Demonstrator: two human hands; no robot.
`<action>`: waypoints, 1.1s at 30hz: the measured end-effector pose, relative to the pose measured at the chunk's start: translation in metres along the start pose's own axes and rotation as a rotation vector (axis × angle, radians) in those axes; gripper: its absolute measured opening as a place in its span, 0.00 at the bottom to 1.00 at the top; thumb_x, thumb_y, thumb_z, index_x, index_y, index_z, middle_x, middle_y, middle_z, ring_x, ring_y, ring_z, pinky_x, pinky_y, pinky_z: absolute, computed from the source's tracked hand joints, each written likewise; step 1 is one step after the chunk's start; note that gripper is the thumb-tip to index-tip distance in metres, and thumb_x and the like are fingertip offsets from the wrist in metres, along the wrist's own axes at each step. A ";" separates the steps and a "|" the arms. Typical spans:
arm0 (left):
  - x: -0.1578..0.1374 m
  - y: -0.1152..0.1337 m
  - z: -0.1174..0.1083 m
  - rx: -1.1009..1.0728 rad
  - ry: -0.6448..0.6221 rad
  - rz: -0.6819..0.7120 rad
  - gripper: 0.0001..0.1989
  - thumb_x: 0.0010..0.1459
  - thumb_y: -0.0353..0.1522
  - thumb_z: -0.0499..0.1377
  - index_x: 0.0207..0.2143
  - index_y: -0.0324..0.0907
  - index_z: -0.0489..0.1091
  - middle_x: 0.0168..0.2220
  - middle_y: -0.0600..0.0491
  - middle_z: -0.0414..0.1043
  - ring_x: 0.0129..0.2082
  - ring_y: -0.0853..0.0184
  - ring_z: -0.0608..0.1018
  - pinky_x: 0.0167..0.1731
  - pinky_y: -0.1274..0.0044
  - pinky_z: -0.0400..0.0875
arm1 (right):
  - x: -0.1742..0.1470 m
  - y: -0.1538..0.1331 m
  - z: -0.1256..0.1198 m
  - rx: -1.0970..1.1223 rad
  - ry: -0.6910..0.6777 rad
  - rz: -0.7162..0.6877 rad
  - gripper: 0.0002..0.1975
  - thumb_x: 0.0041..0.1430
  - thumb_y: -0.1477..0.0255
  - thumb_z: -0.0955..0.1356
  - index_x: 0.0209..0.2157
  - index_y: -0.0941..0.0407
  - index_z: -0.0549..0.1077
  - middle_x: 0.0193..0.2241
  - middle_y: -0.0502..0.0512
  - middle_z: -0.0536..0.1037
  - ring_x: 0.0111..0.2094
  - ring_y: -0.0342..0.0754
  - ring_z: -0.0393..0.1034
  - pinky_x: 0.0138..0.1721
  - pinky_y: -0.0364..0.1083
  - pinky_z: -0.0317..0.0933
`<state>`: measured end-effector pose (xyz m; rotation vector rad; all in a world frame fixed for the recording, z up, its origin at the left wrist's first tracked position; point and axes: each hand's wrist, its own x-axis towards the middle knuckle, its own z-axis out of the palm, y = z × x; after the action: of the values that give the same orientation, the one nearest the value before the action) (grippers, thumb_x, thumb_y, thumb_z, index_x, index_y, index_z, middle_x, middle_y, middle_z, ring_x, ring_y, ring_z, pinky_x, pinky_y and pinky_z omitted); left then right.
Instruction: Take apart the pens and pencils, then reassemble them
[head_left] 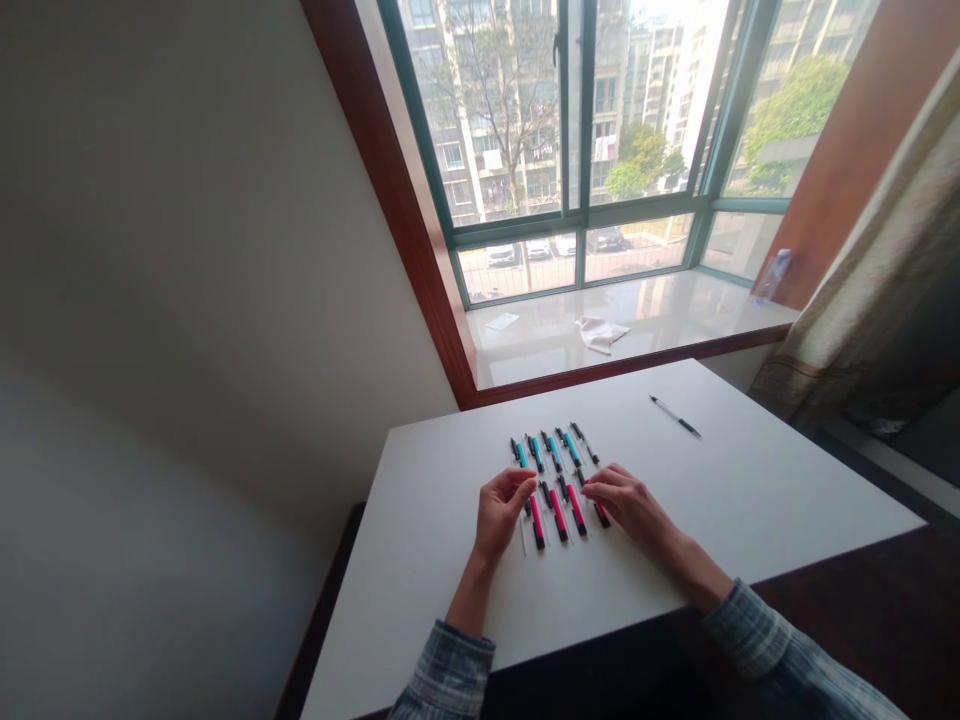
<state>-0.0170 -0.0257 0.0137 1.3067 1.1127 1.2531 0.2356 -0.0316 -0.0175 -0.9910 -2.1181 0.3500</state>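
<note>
Two rows of pen parts lie on the white table (435, 560). In the far row are blue pen barrels (553, 455) with black parts and thin refills beside them. The near row has pink pen barrels (558, 515) with black ends, also with thin refills. My left hand (501, 512) is at the left end of the near row, thumb and forefinger pinched together; anything between them is too small to make out. Over the rightmost pink barrel, my right hand (628, 500) has its fingers bent together at the upper end, and the fingertips hide what they touch.
A single pen (675, 416) with a dark grip lies apart at the far right of the table. Behind the table, a window sill (540, 350) holds a crumpled white cloth (601, 333), a paper (502, 321) and a clear bottle (772, 275). A curtain (847, 260) hangs on the right.
</note>
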 end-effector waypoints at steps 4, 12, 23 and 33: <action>0.000 -0.001 -0.001 0.009 -0.006 0.003 0.15 0.55 0.41 0.70 0.38 0.39 0.80 0.30 0.51 0.78 0.29 0.69 0.74 0.30 0.79 0.68 | 0.000 -0.001 0.000 0.000 0.002 -0.003 0.11 0.70 0.76 0.65 0.42 0.51 0.81 0.36 0.57 0.80 0.39 0.51 0.73 0.40 0.48 0.73; 0.001 -0.001 -0.001 0.024 -0.013 0.007 0.15 0.55 0.41 0.69 0.38 0.39 0.80 0.30 0.51 0.77 0.29 0.68 0.74 0.31 0.78 0.68 | -0.003 0.005 0.005 0.011 0.031 0.004 0.10 0.68 0.76 0.67 0.43 0.51 0.80 0.37 0.57 0.81 0.40 0.52 0.74 0.41 0.50 0.74; -0.001 0.003 0.000 0.023 -0.021 0.003 0.14 0.56 0.40 0.69 0.39 0.39 0.80 0.31 0.51 0.78 0.31 0.68 0.75 0.32 0.78 0.68 | -0.002 0.006 0.006 0.019 0.017 0.017 0.08 0.69 0.73 0.67 0.43 0.52 0.80 0.38 0.57 0.81 0.40 0.53 0.74 0.42 0.51 0.74; -0.001 0.001 0.000 0.013 -0.005 0.007 0.14 0.55 0.41 0.69 0.38 0.40 0.80 0.29 0.52 0.76 0.28 0.70 0.73 0.29 0.80 0.67 | 0.002 0.005 0.007 -0.012 0.068 0.014 0.07 0.69 0.70 0.68 0.42 0.51 0.80 0.37 0.56 0.81 0.40 0.52 0.74 0.42 0.51 0.73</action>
<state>-0.0168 -0.0263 0.0146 1.3237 1.1150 1.2492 0.2322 -0.0264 -0.0237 -1.0117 -2.0549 0.3062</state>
